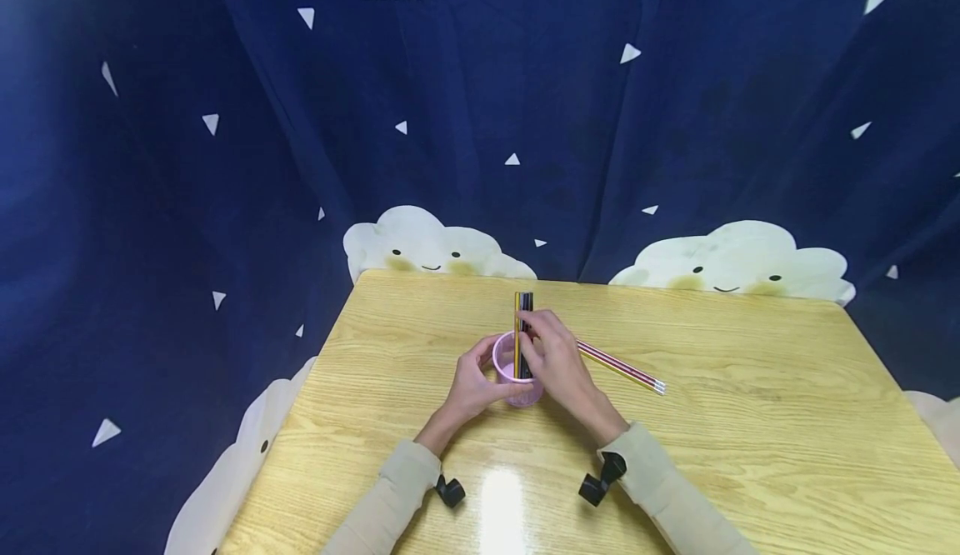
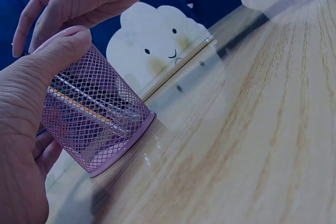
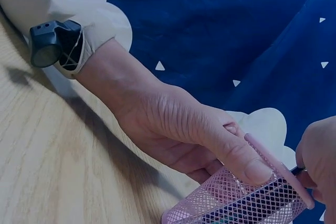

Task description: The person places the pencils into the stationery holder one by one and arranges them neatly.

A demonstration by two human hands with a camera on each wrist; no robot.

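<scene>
A pink mesh pen cup [image 1: 523,397] stands on the wooden table, and my left hand [image 1: 472,384] grips it around the side, thumb at the front near the rim. Yellow and black pencils [image 1: 523,303] rise out of the cup, close to upright. My right hand [image 1: 561,363] pinches them above the rim between thumb and fingers. Through the mesh in the left wrist view, the pencils' lower parts [image 2: 86,107] show inside the cup [image 2: 115,145]. Exactly how many there are is hard to tell.
To the right of the cup lie red-and-white striped pencils [image 1: 622,367], with a yellow one along them. The wooden table [image 1: 750,388] extends to the right. Behind it hangs a dark blue curtain [image 1: 465,80] with white triangles and clouds.
</scene>
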